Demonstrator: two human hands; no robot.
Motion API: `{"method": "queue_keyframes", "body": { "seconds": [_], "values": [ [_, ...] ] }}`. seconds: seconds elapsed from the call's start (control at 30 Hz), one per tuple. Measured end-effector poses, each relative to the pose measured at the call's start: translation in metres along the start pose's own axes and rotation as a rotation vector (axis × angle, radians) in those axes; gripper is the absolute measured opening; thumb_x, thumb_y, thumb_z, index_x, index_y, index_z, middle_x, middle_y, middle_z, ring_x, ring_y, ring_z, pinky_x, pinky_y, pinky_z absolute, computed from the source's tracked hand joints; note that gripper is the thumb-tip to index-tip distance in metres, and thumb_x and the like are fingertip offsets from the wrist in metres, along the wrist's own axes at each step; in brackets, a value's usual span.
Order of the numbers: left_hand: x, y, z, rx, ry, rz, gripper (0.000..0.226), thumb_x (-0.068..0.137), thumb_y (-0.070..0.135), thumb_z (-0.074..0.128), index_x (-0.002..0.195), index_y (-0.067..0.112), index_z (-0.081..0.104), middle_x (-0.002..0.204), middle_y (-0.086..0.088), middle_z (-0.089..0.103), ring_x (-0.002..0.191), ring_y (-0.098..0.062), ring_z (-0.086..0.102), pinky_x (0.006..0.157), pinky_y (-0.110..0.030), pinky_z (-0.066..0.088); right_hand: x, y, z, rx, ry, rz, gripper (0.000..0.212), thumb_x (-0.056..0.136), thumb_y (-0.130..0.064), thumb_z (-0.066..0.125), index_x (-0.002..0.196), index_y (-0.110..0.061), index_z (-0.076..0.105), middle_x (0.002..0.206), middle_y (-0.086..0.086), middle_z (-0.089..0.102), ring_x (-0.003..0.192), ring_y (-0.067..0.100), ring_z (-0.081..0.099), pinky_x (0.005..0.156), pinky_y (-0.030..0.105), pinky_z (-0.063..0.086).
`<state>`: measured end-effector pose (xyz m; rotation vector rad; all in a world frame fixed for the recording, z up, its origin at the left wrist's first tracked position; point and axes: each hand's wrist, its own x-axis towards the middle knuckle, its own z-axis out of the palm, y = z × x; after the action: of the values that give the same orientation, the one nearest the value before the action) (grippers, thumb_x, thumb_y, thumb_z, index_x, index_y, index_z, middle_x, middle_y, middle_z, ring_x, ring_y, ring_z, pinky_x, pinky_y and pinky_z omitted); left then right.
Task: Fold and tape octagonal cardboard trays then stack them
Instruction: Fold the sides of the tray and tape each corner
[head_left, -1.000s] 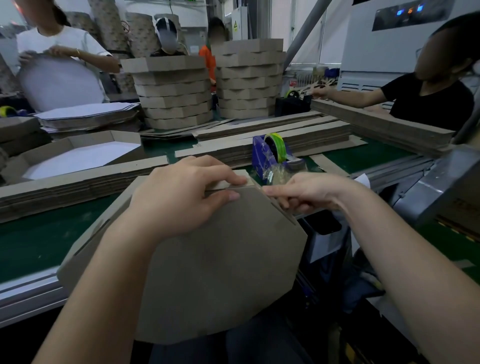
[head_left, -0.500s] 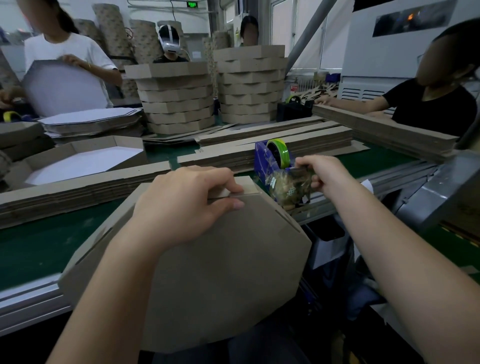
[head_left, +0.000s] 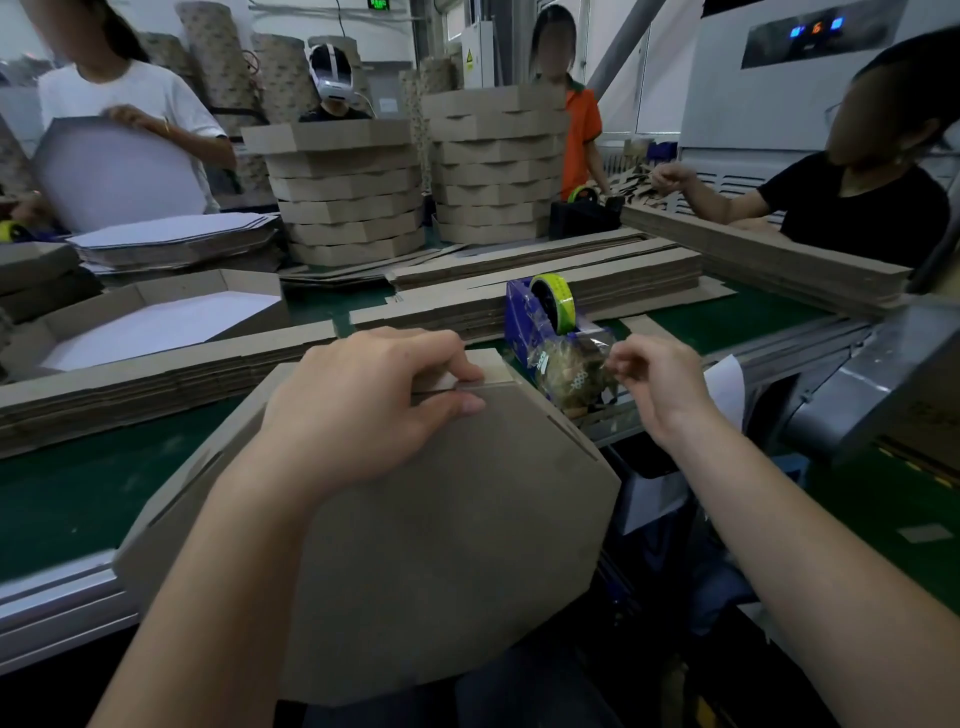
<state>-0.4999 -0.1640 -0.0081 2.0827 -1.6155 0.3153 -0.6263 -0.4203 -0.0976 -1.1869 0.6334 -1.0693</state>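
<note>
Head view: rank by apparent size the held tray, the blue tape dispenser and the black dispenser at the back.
1. Tray
2. Blue dispenser
3. Black dispenser; farther away, so its real size against the blue one is unsure.

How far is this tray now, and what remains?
Done: the brown octagonal cardboard tray has its walls folded; stacks of trays stand behind. In hand: the left hand grips one folded corner shut, and the right hand seems to pinch clear tape at the purple tape dispenser. Left: taping this corner, probably others, then stacking.
</note>
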Motion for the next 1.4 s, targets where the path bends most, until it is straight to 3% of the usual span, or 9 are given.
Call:
{"method": "queue_keyframes", "body": {
  "seconds": [0.13, 0.23, 0.4, 0.53, 0.63, 0.77, 1.03, 1.2, 1.4],
  "values": [
    [0.000, 0.000, -0.001, 0.008, -0.010, -0.005, 0.026, 0.078, 0.056, 0.057, 0.098, 0.041, 0.064, 0.110, 0.021, 0.065, 0.104, -0.009, 0.058, 0.081, -0.041, 0.050, -0.001, 0.006, -0.007, -0.492, 0.064, -0.105, 0.024, 0.078, -0.007, 0.065, 0.055, -0.001, 0.060, 0.079, 0.019, 0.064, 0.081, 0.030, 0.063, 0.082, 0.044, 0.052],
    [0.000, 0.000, -0.002, 0.016, -0.030, -0.016, 0.029, 0.076, 0.060, 0.053, 0.096, 0.040, 0.061, 0.111, 0.020, 0.065, 0.104, -0.009, 0.058, 0.082, -0.040, 0.050, -0.010, 0.004, -0.014, -0.909, 0.193, -0.182, 0.026, 0.082, -0.020, 0.068, 0.064, -0.002, 0.061, 0.103, 0.003, 0.051, 0.079, 0.016, 0.050, 0.070, 0.030, 0.037],
    [0.001, 0.005, -0.002, 0.036, -0.051, -0.064, 0.030, 0.070, 0.066, 0.048, 0.085, 0.040, 0.046, 0.118, 0.028, 0.060, 0.107, -0.006, 0.057, 0.085, -0.037, 0.047, -0.034, -0.032, 0.012, -0.638, 0.029, -0.354, 0.025, 0.085, -0.016, 0.068, 0.061, -0.019, 0.060, 0.090, -0.005, 0.047, 0.074, 0.006, 0.051, 0.070, 0.017, 0.037],
    [0.001, 0.007, -0.002, 0.046, -0.052, -0.057, 0.030, 0.070, 0.065, 0.048, 0.085, 0.040, 0.044, 0.119, 0.029, 0.059, 0.108, -0.008, 0.057, 0.085, -0.038, 0.047, -0.054, -0.067, 0.046, -0.290, -0.488, -0.210, 0.023, 0.087, -0.016, 0.061, 0.065, -0.021, 0.066, 0.071, -0.006, 0.059, 0.056, 0.006, 0.052, 0.059, 0.021, 0.047],
    [-0.001, 0.007, -0.002, 0.048, -0.046, -0.045, 0.030, 0.070, 0.066, 0.048, 0.086, 0.040, 0.045, 0.118, 0.024, 0.061, 0.106, -0.011, 0.058, 0.084, -0.039, 0.048, -0.055, -0.074, 0.060, -0.285, -0.693, -0.012, 0.021, 0.090, -0.016, 0.057, 0.069, -0.013, 0.060, 0.058, -0.007, 0.051, 0.051, 0.009, 0.043, 0.050, 0.022, 0.036],
    [-0.004, 0.006, -0.002, 0.070, -0.043, -0.046, 0.033, 0.071, 0.067, 0.048, 0.089, 0.040, 0.047, 0.115, 0.019, 0.063, 0.103, -0.012, 0.058, 0.082, -0.039, 0.048, -0.051, -0.069, 0.066, -0.424, -0.753, 0.187, 0.024, 0.089, -0.013, 0.057, 0.065, -0.014, 0.059, 0.060, -0.004, 0.048, 0.048, 0.008, 0.036, 0.049, 0.022, 0.028],
    [-0.004, 0.005, -0.002, 0.073, -0.064, -0.047, 0.035, 0.071, 0.069, 0.045, 0.092, 0.041, 0.043, 0.111, 0.015, 0.064, 0.100, -0.013, 0.058, 0.080, -0.039, 0.049, -0.046, -0.068, 0.062, -0.421, -0.821, 0.222, 0.033, 0.091, -0.013, 0.054, 0.059, -0.020, 0.061, 0.060, -0.008, 0.052, 0.051, 0.006, 0.037, 0.049, 0.019, 0.030],
    [-0.006, 0.008, -0.003, 0.105, -0.030, 0.000, 0.037, 0.077, 0.062, 0.049, 0.111, 0.049, 0.044, 0.077, 0.032, 0.042, 0.077, 0.001, 0.034, 0.059, -0.025, 0.034, -0.043, -0.067, 0.061, -0.426, -0.836, 0.229, 0.031, 0.091, -0.013, 0.054, 0.061, -0.019, 0.059, 0.060, -0.008, 0.051, 0.051, 0.007, 0.036, 0.048, 0.019, 0.030],
    [-0.005, 0.008, -0.004, 0.196, -0.112, 0.017, 0.046, 0.083, 0.063, 0.039, 0.126, 0.052, 0.048, 0.125, 0.028, 0.052, 0.114, -0.003, 0.046, 0.073, -0.027, 0.036, -0.038, -0.065, 0.060, -0.435, -0.862, 0.229, 0.031, 0.091, -0.017, 0.055, 0.060, -0.021, 0.060, 0.061, -0.008, 0.052, 0.050, 0.006, 0.038, 0.050, 0.019, 0.031]
  ]
}}
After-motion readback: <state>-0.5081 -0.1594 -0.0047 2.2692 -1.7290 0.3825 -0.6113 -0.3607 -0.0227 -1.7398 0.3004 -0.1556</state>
